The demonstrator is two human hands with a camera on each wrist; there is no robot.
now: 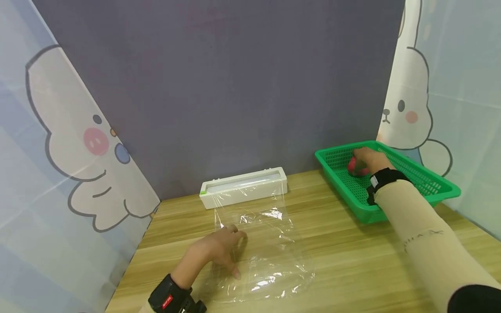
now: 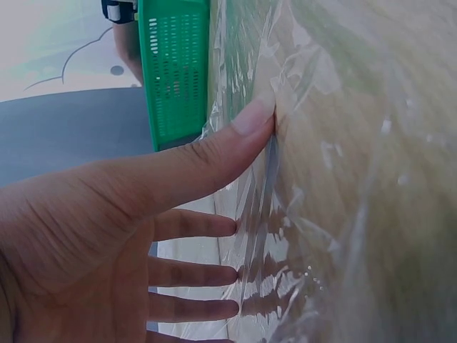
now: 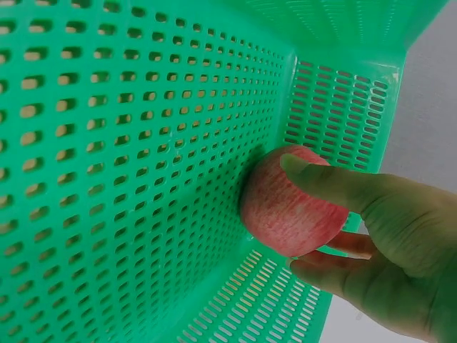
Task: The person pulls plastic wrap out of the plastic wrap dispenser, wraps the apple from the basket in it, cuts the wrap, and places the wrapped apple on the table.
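A red apple (image 3: 293, 204) lies in a far corner of the green plastic basket (image 1: 420, 169). My right hand (image 3: 389, 236) has its thumb over one side of the apple and its fingers curled round the other. A sheet of clear plastic wrap (image 1: 270, 261) runs from a white wrap dispenser (image 1: 244, 198) toward the front of the wooden table. My left hand (image 1: 219, 248) rests on the left part of that film, fingers straight and spread. In the left wrist view the thumb and fingertips touch the wrinkled film (image 2: 314, 236).
The basket stands at the right of the table (image 1: 344, 269), against the dark grey back curtain (image 1: 235, 87). Side curtains with cartoon animals (image 1: 78, 130) close off left and right. Black straps with wrist cameras (image 1: 172, 295) sit on both wrists.
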